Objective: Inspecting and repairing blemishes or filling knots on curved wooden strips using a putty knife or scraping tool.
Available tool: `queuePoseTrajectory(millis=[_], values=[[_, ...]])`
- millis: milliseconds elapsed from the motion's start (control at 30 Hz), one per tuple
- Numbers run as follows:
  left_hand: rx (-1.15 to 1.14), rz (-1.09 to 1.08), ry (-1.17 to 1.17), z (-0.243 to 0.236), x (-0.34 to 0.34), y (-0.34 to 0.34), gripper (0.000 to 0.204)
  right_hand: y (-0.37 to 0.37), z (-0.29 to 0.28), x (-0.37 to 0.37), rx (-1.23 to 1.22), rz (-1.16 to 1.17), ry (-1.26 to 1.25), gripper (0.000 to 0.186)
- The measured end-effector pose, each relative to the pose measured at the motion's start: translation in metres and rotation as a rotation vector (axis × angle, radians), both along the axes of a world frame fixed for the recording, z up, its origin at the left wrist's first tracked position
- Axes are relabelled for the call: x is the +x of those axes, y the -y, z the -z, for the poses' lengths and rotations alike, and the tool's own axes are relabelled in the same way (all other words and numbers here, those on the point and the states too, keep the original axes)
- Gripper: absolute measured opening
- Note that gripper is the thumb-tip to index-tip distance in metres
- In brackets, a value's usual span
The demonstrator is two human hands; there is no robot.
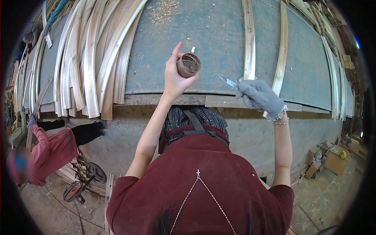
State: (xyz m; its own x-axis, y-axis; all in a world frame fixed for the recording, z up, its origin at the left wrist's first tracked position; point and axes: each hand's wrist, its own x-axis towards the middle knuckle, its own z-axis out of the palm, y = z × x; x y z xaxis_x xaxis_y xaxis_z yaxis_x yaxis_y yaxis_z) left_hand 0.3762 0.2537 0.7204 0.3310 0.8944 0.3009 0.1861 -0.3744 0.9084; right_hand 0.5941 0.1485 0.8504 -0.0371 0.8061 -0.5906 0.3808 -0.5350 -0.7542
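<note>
My bare left hand (178, 74) grips a small round container (188, 64) with brown material inside, one finger raised beside its rim, over the blue-grey worktable (156, 47). A small white piece (193, 49) lies just beyond it on the table. My right hand (258, 95), in a grey glove, is closed round a small metal blade (227, 80) that points left toward the container, with a gap between. Under that hand, two pale wooden strips (248, 47) lie lengthwise on the table.
Many wooden strips (94, 51) lie across the table's left part, more at the far right. Wood shavings (162, 11) are at the back. At lower left another person (53, 149) in pink holds a board beside a fan-like machine (72, 191). Cardboard boxes (333, 160) stand at lower right.
</note>
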Motion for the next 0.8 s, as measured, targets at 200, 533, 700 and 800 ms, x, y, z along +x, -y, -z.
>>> queuePoseTrajectory(millis=[200, 533, 700, 800], values=[[-0.320, 0.050, -0.050, 0.104, 0.040, -0.036, 0.089, 0.019, 0.059, -0.005, -0.342, 0.255, -1.395, 0.042], [0.098, -0.026, -0.555, 0.129, 0.005, -0.012, 0.098, 0.061, 0.159, -0.039, -0.132, 0.678, -0.736, 0.029], [0.119, -0.124, -0.545, 0.105, -0.043, 0.038, 0.083, 0.072, 0.187, -0.069, -0.180, 0.663, -0.407, 0.021], [-0.183, -0.174, -0.498, 0.096, -0.056, 0.060, 0.057, 0.064, 0.196, -0.083, -0.034, 0.840, -0.499, 0.020]])
